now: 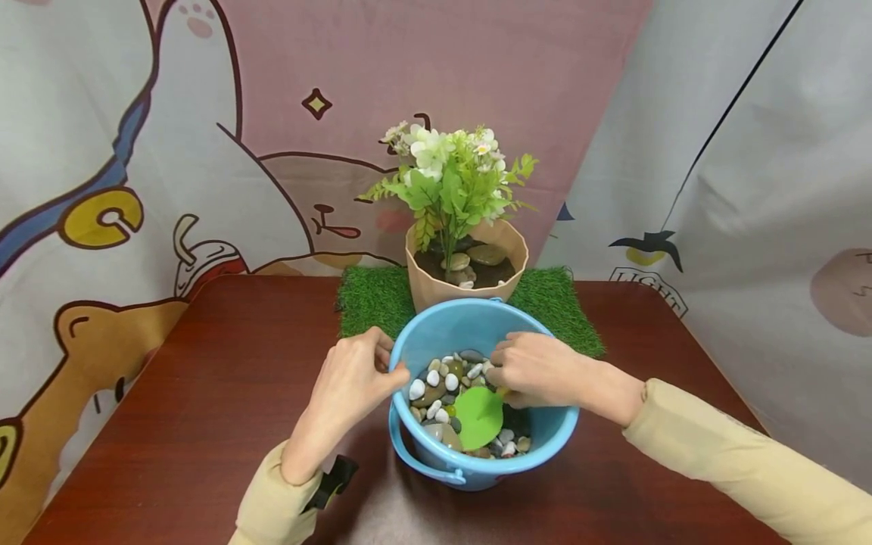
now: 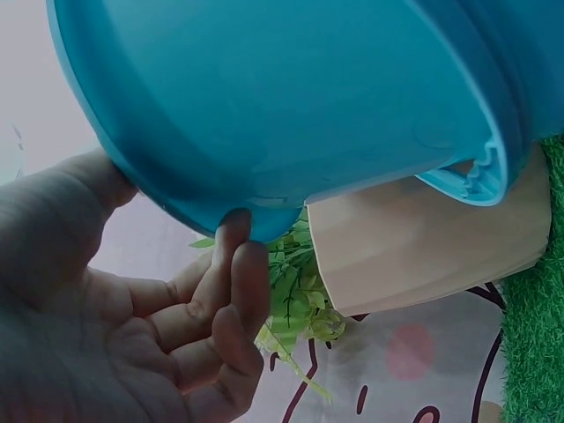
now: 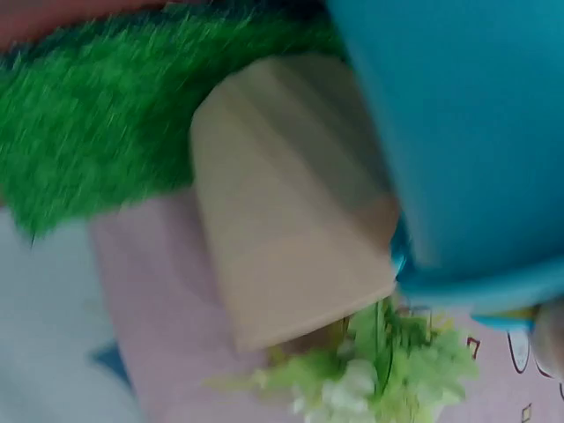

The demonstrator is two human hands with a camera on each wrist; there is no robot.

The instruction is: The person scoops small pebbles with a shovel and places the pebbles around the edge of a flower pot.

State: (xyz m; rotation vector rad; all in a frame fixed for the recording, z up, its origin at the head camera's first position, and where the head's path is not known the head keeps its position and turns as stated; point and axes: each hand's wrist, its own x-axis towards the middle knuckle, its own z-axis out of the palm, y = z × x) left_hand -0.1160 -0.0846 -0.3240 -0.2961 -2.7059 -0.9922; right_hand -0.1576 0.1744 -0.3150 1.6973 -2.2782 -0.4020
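A light blue bucket [image 1: 477, 473] holds many pebbles [image 1: 431, 393] and a flat round green piece [image 1: 478, 418]. At its left rim, my left hand [image 1: 354, 375] pinches the edge between thumb and fingers; the left wrist view shows that hand [image 2: 150, 308] against the bucket's rim [image 2: 167, 207]. My right hand [image 1: 538, 369] reaches over the right side into the bucket, fingers curled down, with a small yellow thing [image 1: 503, 392] at the fingertips. Only a sliver of the right hand [image 3: 550, 339] appears in the right wrist view, beside the bucket [image 3: 476, 150].
Behind the bucket stands a beige pot [image 1: 429, 286] with stones inside and white-flowered greenery [image 1: 453, 170], on a green grass mat [image 1: 559, 310]. Under everything lies a reddish-brown table [image 1: 272, 341], with printed cloth hanging behind. The bucket's handle [image 1: 422, 465] hangs down in front.
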